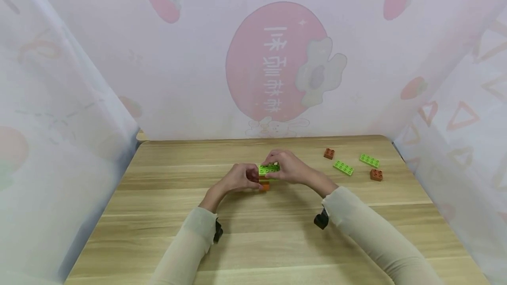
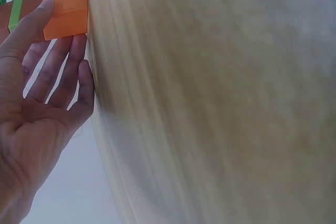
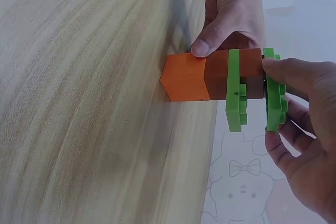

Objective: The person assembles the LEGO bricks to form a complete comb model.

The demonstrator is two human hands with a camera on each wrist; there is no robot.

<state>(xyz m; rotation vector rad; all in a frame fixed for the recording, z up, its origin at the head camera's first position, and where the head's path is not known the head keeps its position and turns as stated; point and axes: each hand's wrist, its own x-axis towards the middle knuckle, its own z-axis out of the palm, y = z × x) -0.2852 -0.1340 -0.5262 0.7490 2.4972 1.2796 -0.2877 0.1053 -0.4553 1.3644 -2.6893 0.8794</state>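
Observation:
A small tower of toy building bricks stands on the table between both hands. At its foot is an orange brick (image 3: 186,77), then a brown brick (image 3: 218,77), a thin green plate (image 3: 234,98), and a second brown brick (image 3: 253,77). My left hand (image 1: 239,177) grips the lower tower from the left, its thumb on the orange brick in the left wrist view. From the right, my right hand (image 1: 293,168) pinches the top green plate (image 3: 273,98) between thumb and fingers. That plate sits at the upper brown brick; whether it is fully pressed down I cannot tell.
Toward the right of the wooden table (image 1: 269,241) lie two loose green plates (image 1: 343,168) and two brown bricks (image 1: 329,153), (image 1: 376,175). A printed curtain (image 1: 190,78) rises behind the far edge, with more cloth at both sides.

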